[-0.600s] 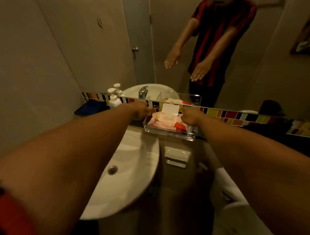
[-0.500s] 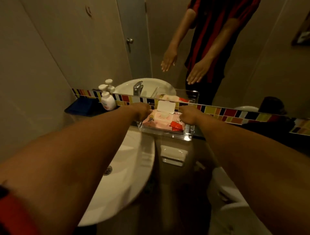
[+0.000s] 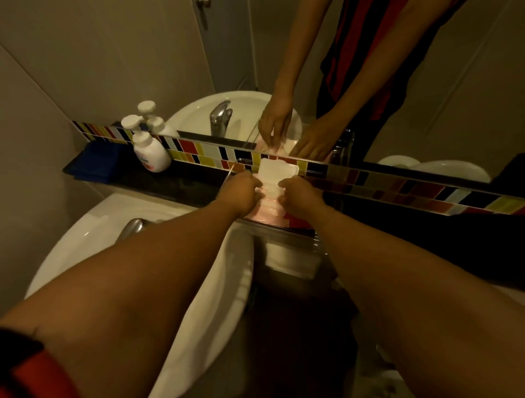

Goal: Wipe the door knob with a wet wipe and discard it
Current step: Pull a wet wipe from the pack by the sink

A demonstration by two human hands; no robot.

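Observation:
A pink wet wipe pack (image 3: 267, 211) lies in a clear tray (image 3: 287, 232) on the dark ledge under the mirror. Its white lid (image 3: 278, 170) stands flipped up. My left hand (image 3: 241, 191) pinches at the pack's opening from the left. My right hand (image 3: 301, 196) rests on the pack from the right and holds it down; the mirror shows it lying flat. No wipe is clearly pulled out. The door knob (image 3: 202, 2) shows only as a reflection at the mirror's top edge.
A white sink (image 3: 85, 241) with a faucet (image 3: 132, 227) sits below my left arm. A pump soap bottle (image 3: 150, 152) and a blue cloth (image 3: 96, 162) stand on the ledge to the left. A coloured tile strip (image 3: 397, 184) runs along the mirror's base.
My view has dropped and moved closer to the tray. Both hands have closed in from the tray's sides onto the middle of the wipe pack.

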